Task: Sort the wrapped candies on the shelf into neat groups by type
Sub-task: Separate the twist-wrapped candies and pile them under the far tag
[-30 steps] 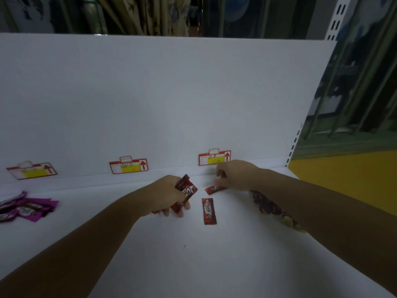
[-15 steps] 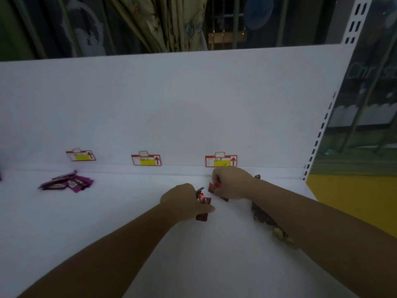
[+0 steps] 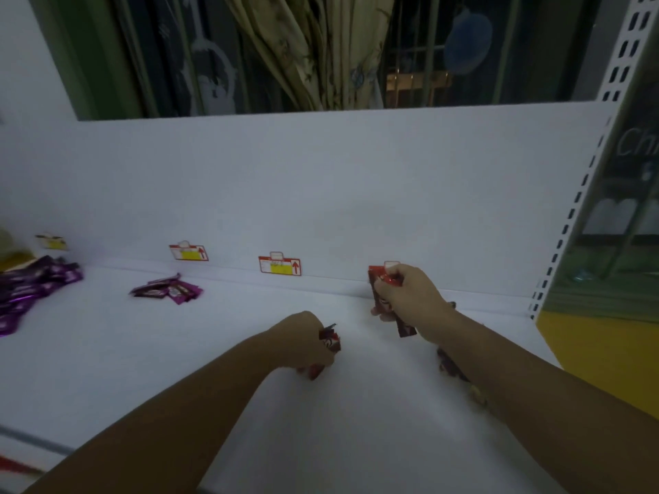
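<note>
Wrappers (image 3: 330,342), glossy red oblongs, fill the curled left hand (image 3: 303,338) and right hand (image 3: 410,297).

Large candy pile (image 3: 25,294) far left on shelf (image 3: 214,344), small pile (image 3: 167,290) right of it, tags (image 3: 280,267) behind

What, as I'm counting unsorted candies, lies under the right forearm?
On the shelf, dark wrapped candies and a yellowish one peek out from under the right forearm. The arm covers the rest of that pile, so its count cannot be told.

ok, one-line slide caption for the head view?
Left hand and right hand each grip red candies over the shelf; purple candies grouped left.
</note>
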